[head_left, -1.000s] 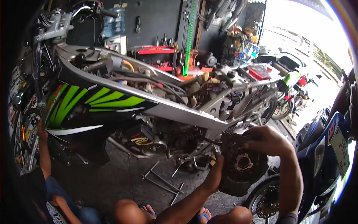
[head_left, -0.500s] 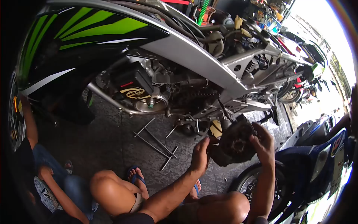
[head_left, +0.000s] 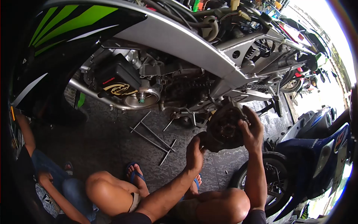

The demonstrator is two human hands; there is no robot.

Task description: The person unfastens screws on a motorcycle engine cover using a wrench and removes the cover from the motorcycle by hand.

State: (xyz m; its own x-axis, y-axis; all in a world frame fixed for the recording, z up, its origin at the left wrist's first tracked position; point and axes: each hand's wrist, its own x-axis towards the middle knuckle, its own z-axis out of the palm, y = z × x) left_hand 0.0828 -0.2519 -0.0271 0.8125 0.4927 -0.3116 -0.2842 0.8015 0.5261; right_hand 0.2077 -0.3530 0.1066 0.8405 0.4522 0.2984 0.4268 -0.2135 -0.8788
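My left hand (head_left: pixel 195 152) and my right hand (head_left: pixel 254 130) hold a dark, grimy, rounded engine cover (head_left: pixel 223 128) between them, above the floor. Its hollow side, with a ring-shaped centre, faces me. My left hand grips the lower left edge, while the right thumb presses over the right rim; some fingertips are hidden behind the part. Ahead, the motorcycle engine (head_left: pixel 149 69) is exposed, with a shiny round flywheel (head_left: pixel 143 98) on its side. A black cover with a gold emblem (head_left: pixel 119 76) sits beside the flywheel.
T-handle wrenches (head_left: pixel 153 139) lie on the dark tiled floor left of my hands. The silver motorcycle frame (head_left: pixel 186 41) spans the view above. A blue motorcycle (head_left: pixel 309 156) stands close on the right. Another person's arm (head_left: pixel 59 194) and knees are at lower left.
My view has shifted slightly. Both hands have moved the engine cover a little up and left, nearer the motorcycle frame. The hold on it looks the same.
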